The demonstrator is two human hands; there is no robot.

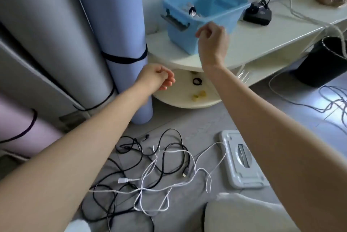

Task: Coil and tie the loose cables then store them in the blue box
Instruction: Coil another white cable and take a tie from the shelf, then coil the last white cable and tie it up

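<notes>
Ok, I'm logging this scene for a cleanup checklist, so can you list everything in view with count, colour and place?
box: one, blue, on the white shelf, a tied cable bundle inside
shelf: one, white, two-tiered, at the wall
black cables: several, tangled loose on the grey floor
white cables: at least one, tangled among the black ones
rolled mats: three, grey, blue and pink, left, strapped in black
charger dock: one, black, right of the box
bin: one, black, far right on the floor
stand: one, white, on the floor
left hand: loosely curled, holds nothing
right hand: curled in front of the box, apparently holds nothing
</notes>
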